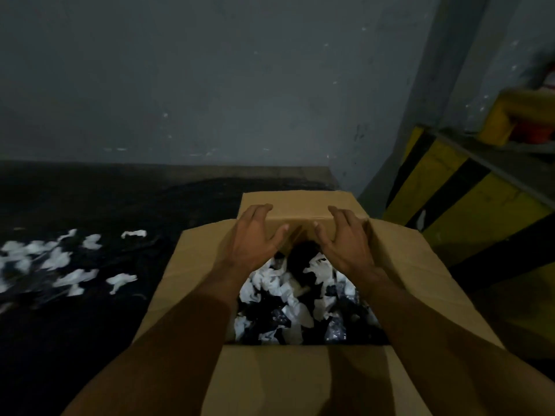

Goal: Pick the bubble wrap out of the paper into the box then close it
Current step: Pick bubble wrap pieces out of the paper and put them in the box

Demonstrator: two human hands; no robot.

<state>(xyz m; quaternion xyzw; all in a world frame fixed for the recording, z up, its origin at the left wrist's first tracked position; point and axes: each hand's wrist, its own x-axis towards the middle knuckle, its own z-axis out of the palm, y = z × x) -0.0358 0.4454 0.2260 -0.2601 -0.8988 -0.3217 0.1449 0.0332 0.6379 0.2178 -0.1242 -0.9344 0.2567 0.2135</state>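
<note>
No readable writing or brand is showing on any surface; the light is dim and the frame is soft.

Far left, white crumpled paper scraps (60, 262) are lying scattered on the dark floor (90, 325), well apart from the box. Thin clear film may be lying among them, but blur is making that hard to confirm.

Centre, the cardboard box (186, 265) is sitting on the floor with its top open. The left flap (192, 259) and right flap (414, 265) are splaying outward, the near flap (300, 379) is lying toward the camera, and the far flap (300, 208) is tilting inward over the opening. Inside, the box is holding a mixed heap: white crumpled pieces and dark, faintly glinting bubble wrap (336, 328), filling the visible interior.

The left hand (255, 235) is resting on the far flap's left part, fingers spread over its fold; its grip is loose and open, pressing rather than clasping. The right hand (342, 238) is mirroring it on the flap's right part, fingers likewise spread, grip open, holding nothing. Both forearms are reaching across the box mouth.

Right, a yellow-and-black striped barrier (468, 199) is standing by the grey wall (210, 85), near the box.
</note>
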